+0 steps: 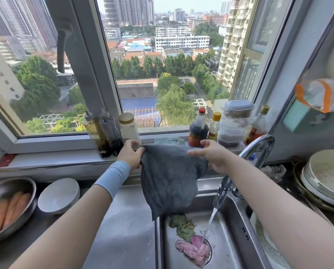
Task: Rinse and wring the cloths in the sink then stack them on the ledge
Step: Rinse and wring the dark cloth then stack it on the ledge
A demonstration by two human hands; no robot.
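Starting down below your hands, the sink has a pink cloth bunched up over the drain. The water stream from the faucet lands right on it, and a crumpled green cloth touches it just behind. Lower down, off to the left of your left hand, there's a steel bowl with long orange-pink pieces in it and a white bowl just beside that.

Then the main bit: you've got the grey cloth held up over the sink's left edge. It's spread between both hands, and its bottom corner dangles near the green one. Your left hand, the one with the light blue wristband, has its fingers curled tight round the top left corner. Your right hand grips the top right edge, thumb laid across the front, fingers tucked behind.

Right past your hands, a folded pale green cloth lies on the ledge, between a light-capped jar on the left and a dark sauce bottle on the right. Further right of your right hand sits a stack of plates. Beyond all that, the window looks onto trees and tower blocks.
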